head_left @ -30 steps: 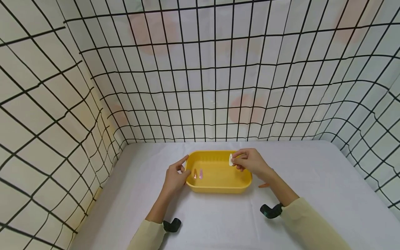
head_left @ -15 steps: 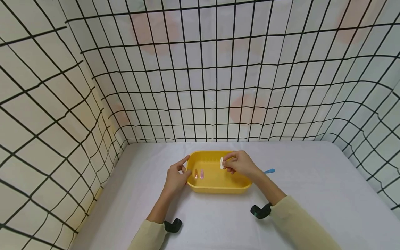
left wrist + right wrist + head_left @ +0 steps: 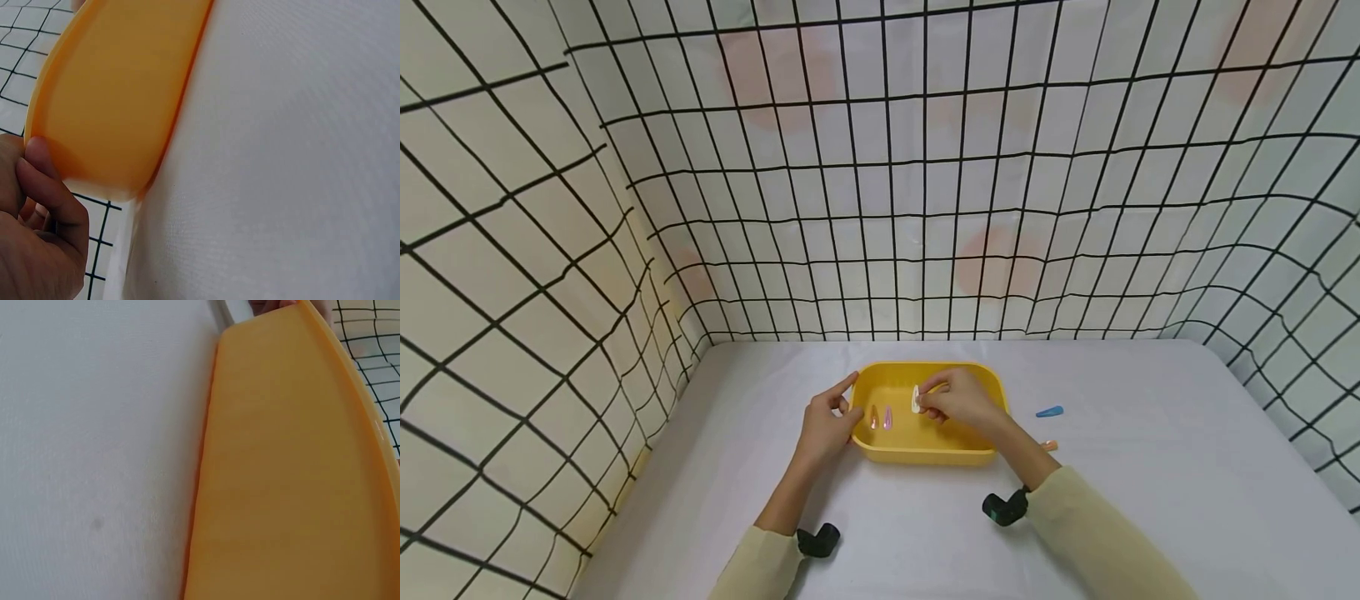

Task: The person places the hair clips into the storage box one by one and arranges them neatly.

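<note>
A yellow plastic tray (image 3: pixel 925 457) stands on the white-covered table. My left hand (image 3: pixel 823 429) grips its left end, with the thumb over the rim; the left wrist view has this hand (image 3: pixel 50 231) at the tray's corner. Over the tray's floor, my right hand (image 3: pixel 958 398) pinches a white snap hair clip (image 3: pixel 916 399) held upright between thumb and fingers. An orange hair clip (image 3: pixel 874 417) and a pink hair clip (image 3: pixel 887 417) lie side by side in the tray's left part. In the right wrist view the tray wall (image 3: pixel 281 462) hides the right hand and the white clip.
To the right of the tray a blue hair clip (image 3: pixel 1049 412) lies on the table (image 3: pixel 1150 433). Closer to the right forearm is another orange clip (image 3: pixel 1049 446), partly covered by it. Black wire grid panels (image 3: pixel 917 213) enclose the back and both sides.
My right hand has moved left and slightly down over the tray with the white hair clip, uncovering the blue clip on the table. The left hand keeps its grip on the tray.
</note>
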Tool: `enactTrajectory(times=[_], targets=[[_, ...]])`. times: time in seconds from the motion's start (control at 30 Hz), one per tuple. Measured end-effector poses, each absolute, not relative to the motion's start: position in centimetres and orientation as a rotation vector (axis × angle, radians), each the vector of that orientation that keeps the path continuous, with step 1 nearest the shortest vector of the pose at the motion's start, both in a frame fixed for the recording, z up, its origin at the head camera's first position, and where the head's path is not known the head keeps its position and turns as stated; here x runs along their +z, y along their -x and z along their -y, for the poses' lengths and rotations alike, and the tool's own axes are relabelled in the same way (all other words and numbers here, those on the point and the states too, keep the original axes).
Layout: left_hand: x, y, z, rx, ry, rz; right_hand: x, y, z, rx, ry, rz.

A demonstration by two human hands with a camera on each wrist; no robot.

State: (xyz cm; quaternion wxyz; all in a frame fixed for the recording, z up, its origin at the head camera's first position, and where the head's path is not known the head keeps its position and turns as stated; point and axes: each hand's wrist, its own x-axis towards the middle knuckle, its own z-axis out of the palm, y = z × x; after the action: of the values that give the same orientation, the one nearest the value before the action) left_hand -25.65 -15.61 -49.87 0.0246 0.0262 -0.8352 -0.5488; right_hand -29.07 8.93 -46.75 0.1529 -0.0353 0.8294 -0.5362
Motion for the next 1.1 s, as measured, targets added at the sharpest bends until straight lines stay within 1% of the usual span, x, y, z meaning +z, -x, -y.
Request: enactTrajectory(times=[0.17, 0.57, 1.1], targets=[[-49.9, 25.7, 15.6, -1.686, -0.077, 2.579, -47.0, 29.1, -8.3, -1.554, 0.142, -2.364], [-49.9, 25.6, 15.4, -1.681, -0.106, 2.572, -48.0, 29.6, -6.9, -1.488, 0.114, -2.389], [-49.8, 25.7, 15.5, -1.68, -0.108, 2.578, -48.1, 29.4, -6.1, -1.352, 0.141, -2.395]])
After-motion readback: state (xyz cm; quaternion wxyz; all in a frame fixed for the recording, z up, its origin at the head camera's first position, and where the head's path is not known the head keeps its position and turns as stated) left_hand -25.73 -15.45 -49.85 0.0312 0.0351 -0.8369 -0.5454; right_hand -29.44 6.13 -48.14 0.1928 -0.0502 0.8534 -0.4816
